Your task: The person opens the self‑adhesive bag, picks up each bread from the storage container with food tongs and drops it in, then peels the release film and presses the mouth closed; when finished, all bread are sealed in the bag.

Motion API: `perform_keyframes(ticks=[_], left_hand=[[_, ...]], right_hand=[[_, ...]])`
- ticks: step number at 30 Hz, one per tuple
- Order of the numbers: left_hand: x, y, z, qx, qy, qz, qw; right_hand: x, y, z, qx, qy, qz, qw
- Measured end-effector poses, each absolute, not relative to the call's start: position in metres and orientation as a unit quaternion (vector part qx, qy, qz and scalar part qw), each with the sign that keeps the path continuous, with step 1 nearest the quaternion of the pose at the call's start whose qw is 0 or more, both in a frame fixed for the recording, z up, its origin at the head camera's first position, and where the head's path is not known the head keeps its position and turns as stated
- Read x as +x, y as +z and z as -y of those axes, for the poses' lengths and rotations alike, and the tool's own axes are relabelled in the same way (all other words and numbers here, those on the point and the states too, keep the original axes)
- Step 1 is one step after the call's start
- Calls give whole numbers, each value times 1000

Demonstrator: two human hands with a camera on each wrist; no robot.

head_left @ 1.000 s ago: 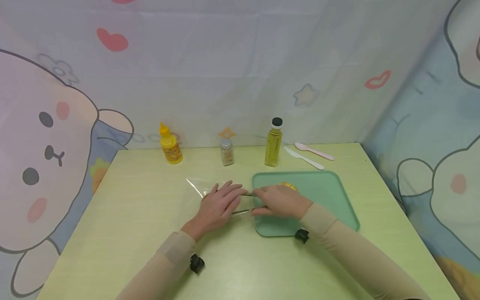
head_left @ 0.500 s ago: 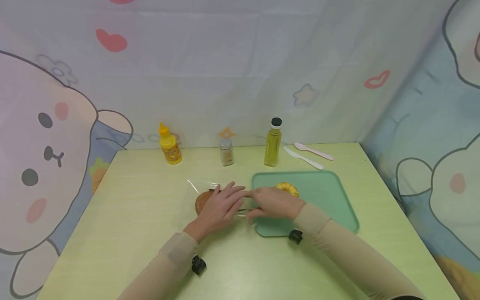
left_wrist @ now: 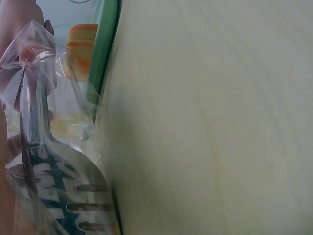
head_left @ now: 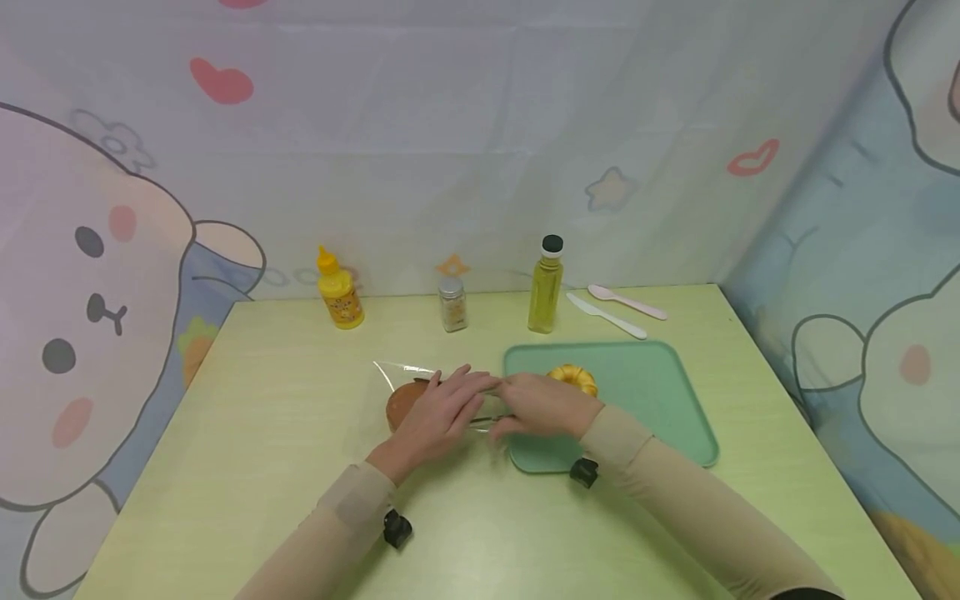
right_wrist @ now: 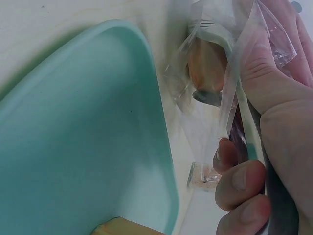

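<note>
A round brown bun (head_left: 403, 403) lies at the left end of a clear plastic bag (head_left: 390, 373), partly under my left hand (head_left: 435, 415). That hand rests palm down over the bag with fingers mostly straight; its underside is hidden. My right hand (head_left: 547, 406) curls its fingers around the handles of metal tongs (head_left: 486, 420), which reach leftward into the bag. A slotted end of the tongs (left_wrist: 90, 191) shows through the plastic in the left wrist view. In the right wrist view, the bun (right_wrist: 206, 66) sits by the tongs' ends inside the bag.
A green tray (head_left: 660, 400) with a yellow ring-shaped pastry (head_left: 573, 377) lies under the right wrist. Along the back stand a yellow squeeze bottle (head_left: 341, 296), a small shaker jar (head_left: 453, 307) and an oil bottle (head_left: 545, 292). A white plastic knife (head_left: 606, 317) and pink spoon (head_left: 628, 302) lie nearby.
My right hand has moved left with the tongs, uncovering more of the ring pastry. The bun has come into view left of my left hand, which has hardly moved.
</note>
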State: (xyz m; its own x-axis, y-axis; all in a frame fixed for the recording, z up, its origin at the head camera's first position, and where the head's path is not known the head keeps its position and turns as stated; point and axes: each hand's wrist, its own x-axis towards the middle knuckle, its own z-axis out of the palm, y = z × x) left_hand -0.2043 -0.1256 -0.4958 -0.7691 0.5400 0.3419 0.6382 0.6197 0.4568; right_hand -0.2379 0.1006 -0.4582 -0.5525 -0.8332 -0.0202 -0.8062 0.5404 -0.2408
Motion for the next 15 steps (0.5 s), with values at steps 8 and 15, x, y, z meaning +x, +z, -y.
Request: perform_keyframes(ticks=[8,15], left_hand=[[-208,-492,137,-313,-274,906,73],[-212,-490,151,-297,-302,902,85]], right_hand=[[-239,-458,-103,-442,-119,-885,83],[-242,-452,-112,-411,-147,-894,103]])
